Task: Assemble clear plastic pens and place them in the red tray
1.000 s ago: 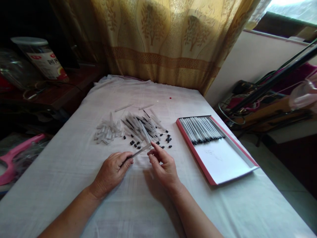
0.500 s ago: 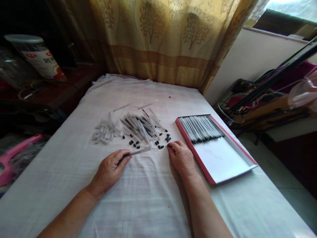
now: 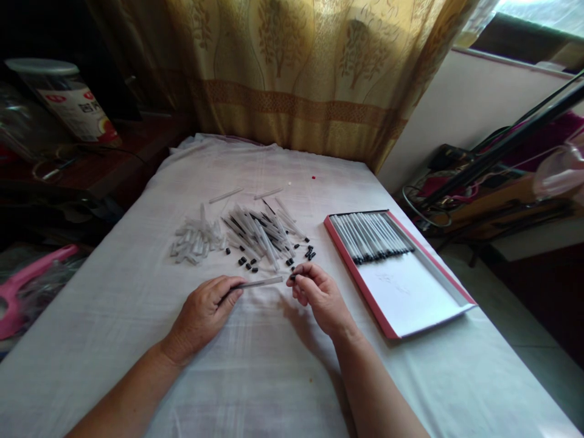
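My left hand (image 3: 203, 313) pinches one clear pen barrel (image 3: 258, 283), which points right just above the white cloth. My right hand (image 3: 319, 293) is closed, its fingertips pinching a small black plug (image 3: 292, 277) close to the barrel's open end. Behind my hands lies a heap of clear pen barrels (image 3: 258, 231), with loose black plugs (image 3: 249, 263) scattered along its near edge. A pile of clear caps (image 3: 196, 242) sits to the left of the heap.
A flat red-rimmed box (image 3: 360, 289) at the right holds a row of finished pens (image 3: 370, 237). Two single barrels (image 3: 249, 194) lie farther back. A golden curtain (image 3: 292, 73) hangs behind the table. A jar (image 3: 68, 100) and a pink tool (image 3: 27, 286) sit at the left.
My right hand went right to the loose black plugs, picked one up, and came back left toward the tip of the barrel. My left hand kept holding the barrel almost still.
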`<state>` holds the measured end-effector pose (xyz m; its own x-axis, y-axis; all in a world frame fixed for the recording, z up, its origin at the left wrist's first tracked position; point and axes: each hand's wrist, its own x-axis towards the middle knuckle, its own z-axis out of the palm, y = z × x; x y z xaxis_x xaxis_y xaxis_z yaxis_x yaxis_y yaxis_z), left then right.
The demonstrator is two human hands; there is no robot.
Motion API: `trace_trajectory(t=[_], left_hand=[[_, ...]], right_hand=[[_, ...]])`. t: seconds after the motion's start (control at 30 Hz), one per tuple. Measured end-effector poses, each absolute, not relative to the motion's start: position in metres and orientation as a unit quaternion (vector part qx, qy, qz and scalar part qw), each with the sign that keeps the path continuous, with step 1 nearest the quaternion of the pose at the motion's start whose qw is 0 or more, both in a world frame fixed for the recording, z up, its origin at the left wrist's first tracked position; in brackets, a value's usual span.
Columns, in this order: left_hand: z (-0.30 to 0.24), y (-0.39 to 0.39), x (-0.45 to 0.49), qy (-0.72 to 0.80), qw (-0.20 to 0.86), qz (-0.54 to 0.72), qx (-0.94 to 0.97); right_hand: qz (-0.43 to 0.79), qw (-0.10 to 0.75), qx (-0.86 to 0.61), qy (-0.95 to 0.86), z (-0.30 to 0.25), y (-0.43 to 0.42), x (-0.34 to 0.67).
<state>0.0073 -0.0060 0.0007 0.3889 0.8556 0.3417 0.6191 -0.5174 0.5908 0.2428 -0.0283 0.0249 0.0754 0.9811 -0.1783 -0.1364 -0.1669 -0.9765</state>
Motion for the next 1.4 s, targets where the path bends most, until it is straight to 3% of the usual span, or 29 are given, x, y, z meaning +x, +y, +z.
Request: trace_trajectory(t=[0.43,1.07,1.4], left_hand=[[0.003,-0.007,0.008,0.454,0.183,0.305,0.816],[-0.002,-0.006,0.006,0.447,0.186,0.323,0.813],[0.000,-0.007,0.007,0.434,0.190,0.336,0.814]], right_hand=[[0.530,0.490,-0.530,-0.445,0.025,-0.030,0.238],[0.370,0.509,-0.529,-0.569,0.005,-0.034,0.238],[0.281,0.399,-0.580,-0.652,0.013,-0.034,0.241]])
